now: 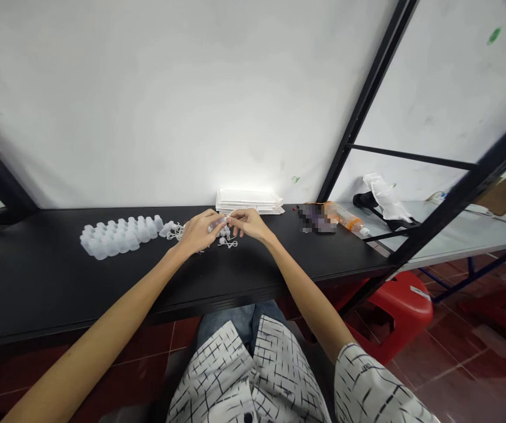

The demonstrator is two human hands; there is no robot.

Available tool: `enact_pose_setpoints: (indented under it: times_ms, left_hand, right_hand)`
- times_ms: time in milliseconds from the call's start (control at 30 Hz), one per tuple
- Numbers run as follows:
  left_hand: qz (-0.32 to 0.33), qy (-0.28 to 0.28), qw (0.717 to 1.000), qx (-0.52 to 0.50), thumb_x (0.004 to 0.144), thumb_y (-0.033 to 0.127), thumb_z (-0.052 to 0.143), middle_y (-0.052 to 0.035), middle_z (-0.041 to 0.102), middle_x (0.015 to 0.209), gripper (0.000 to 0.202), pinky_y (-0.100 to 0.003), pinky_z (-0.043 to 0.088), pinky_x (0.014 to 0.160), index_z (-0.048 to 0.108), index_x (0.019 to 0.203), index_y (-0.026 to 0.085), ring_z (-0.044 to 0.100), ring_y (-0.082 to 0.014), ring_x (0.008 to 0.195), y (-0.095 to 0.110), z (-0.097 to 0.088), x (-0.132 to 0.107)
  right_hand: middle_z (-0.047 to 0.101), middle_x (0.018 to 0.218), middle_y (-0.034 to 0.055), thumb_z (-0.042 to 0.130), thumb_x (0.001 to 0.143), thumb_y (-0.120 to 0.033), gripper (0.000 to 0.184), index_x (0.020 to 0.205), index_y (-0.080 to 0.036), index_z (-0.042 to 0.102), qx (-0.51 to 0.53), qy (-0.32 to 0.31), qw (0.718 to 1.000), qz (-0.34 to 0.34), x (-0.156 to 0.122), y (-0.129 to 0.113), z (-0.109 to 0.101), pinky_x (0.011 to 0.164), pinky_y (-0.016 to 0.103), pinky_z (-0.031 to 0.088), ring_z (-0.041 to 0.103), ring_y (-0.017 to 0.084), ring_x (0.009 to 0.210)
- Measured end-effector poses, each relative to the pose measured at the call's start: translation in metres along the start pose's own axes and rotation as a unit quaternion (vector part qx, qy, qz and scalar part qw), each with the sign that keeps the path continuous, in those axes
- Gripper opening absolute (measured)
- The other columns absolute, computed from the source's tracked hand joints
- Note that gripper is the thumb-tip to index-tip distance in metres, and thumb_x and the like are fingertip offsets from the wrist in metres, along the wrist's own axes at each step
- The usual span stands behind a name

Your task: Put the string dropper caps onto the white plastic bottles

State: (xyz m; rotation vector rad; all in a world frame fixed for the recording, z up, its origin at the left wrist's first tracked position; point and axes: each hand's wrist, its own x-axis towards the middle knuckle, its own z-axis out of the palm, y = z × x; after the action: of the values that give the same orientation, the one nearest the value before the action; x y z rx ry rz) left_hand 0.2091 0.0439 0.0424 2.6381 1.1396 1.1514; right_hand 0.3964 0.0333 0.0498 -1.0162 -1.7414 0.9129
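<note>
My left hand (201, 231) and my right hand (249, 223) meet above the black tabletop. Closed fingers of the left hand hold a small translucent plastic bottle (216, 223), lying on its side and partly covered by them. At its right end the right hand's thumb and fingers are pinched together; what is between them is too small to make out. Below and beside the hands lie white cords with small white parts (228, 241), partly hidden. To the left, small translucent bottles (118, 235) stand upright in close rows, with more white cord (174, 231) near them.
A stack of white flat paper or card pieces (248, 201) lies against the wall. Farther right are an orange-banded clear bottle (350, 220) and a blurred-out item (318, 217). A black metal frame post (363, 100) rises there. A red stool (405, 305) stands below.
</note>
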Motion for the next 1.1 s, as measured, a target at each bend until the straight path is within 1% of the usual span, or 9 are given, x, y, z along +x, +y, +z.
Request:
enact_pose_setpoints:
  times_ms: [133,200,267,333,500,667,867,1000,1100]
  left_hand:
    - [-0.008,-0.004,1.0,-0.006,0.09,0.042,0.048,-0.0064,0.069,0.104,0.034,-0.029,0.047,0.072,0.069,0.105,0.02,0.063,-0.0199,0.083,-0.0008,0.0004,0.0012]
    - [-0.018,-0.007,1.0,-0.007,0.089,0.041,0.049,-0.007,0.069,0.104,0.033,-0.03,0.047,0.072,0.068,0.105,0.019,0.063,-0.0205,0.084,-0.0008,0.0005,0.0015]
    - [-0.026,-0.01,1.0,-0.009,0.089,0.04,0.048,-0.0074,0.07,0.104,0.033,-0.031,0.048,0.073,0.068,0.105,0.018,0.064,-0.0207,0.081,-0.0003,0.0005,0.0014]
    - [-0.029,-0.009,0.999,-0.011,0.089,0.038,0.047,-0.0076,0.07,0.105,0.034,-0.032,0.048,0.075,0.067,0.107,0.017,0.064,-0.021,0.081,0.0004,0.0003,0.0011]
    - [-0.029,-0.009,1.0,0.0,0.09,0.033,0.04,-0.007,0.069,0.105,0.038,-0.032,0.047,0.076,0.064,0.117,0.018,0.063,-0.021,0.082,0.0017,-0.002,0.0007]
    - [-0.042,-0.019,0.999,0.013,0.091,0.033,0.039,-0.0053,0.067,0.096,0.037,-0.031,0.044,0.071,0.065,0.113,0.019,0.06,-0.019,0.074,0.0033,-0.0045,0.0007]
    - [-0.047,-0.017,0.999,0.019,0.093,0.04,0.041,-0.0049,0.066,0.094,0.035,-0.028,0.042,0.067,0.066,0.107,0.02,0.06,-0.0184,0.076,0.0064,-0.0055,0.0008]
    - [-0.05,-0.015,0.998,0.028,0.093,0.041,0.041,-0.0047,0.066,0.094,0.035,-0.028,0.042,0.066,0.066,0.107,0.02,0.06,-0.0179,0.075,0.0062,-0.0052,0.001]
    - [-0.044,-0.015,0.998,0.032,0.093,0.041,0.041,-0.0042,0.066,0.092,0.035,-0.028,0.042,0.067,0.066,0.107,0.02,0.06,-0.0177,0.074,0.0049,-0.0043,0.0007]
  right_hand:
    - [0.066,0.077,0.0052,0.066,0.079,-0.045,0.034,0.085,-0.012,0.065,0.027,0.076,0.997,0.018,0.0028,0.0023,-0.0045,0.036,0.018,0.043,0.059,0.009,0.045]
    - [0.066,0.079,0.0053,0.066,0.078,-0.04,0.032,0.093,-0.012,0.064,0.051,0.119,0.991,0.02,0.0038,0.0027,-0.0074,0.037,0.018,0.044,0.059,0.009,0.045]
    - [0.066,0.079,0.0039,0.068,0.075,-0.036,0.034,0.101,-0.013,0.062,0.07,0.139,0.988,0.014,0.0038,0.0019,-0.0097,0.037,0.019,0.045,0.06,0.009,0.045]
    - [0.066,0.078,0.0027,0.069,0.073,-0.033,0.035,0.101,-0.014,0.063,0.077,0.131,0.988,0.007,0.003,0.0004,-0.0106,0.038,0.018,0.046,0.061,0.009,0.047]
    - [0.066,0.076,0.0039,0.069,0.07,-0.033,0.027,0.087,-0.013,0.066,0.086,0.079,0.993,0.013,0.0017,0.0,-0.009,0.039,0.018,0.046,0.061,0.01,0.05]
    - [0.068,0.075,0.0042,0.07,0.068,-0.029,0.024,0.086,-0.013,0.068,0.086,0.056,0.995,0.01,0.0028,0.0052,-0.0096,0.041,0.019,0.047,0.063,0.011,0.052]
    - [0.067,0.071,0.0037,0.071,0.064,-0.023,0.02,0.081,-0.012,0.069,0.081,0.036,0.996,0.027,0.0029,0.007,-0.0105,0.041,0.019,0.049,0.063,0.012,0.051]
    - [0.066,0.067,0.0031,0.075,0.063,-0.026,0.022,0.079,-0.012,0.068,0.092,0.028,0.995,0.038,0.003,0.007,-0.0098,0.04,0.021,0.05,0.063,0.013,0.049]
    - [0.068,0.067,0.0046,0.081,0.06,-0.029,0.029,0.077,-0.012,0.067,0.112,0.041,0.992,0.045,0.0033,0.0074,-0.0094,0.042,0.022,0.051,0.064,0.014,0.05]
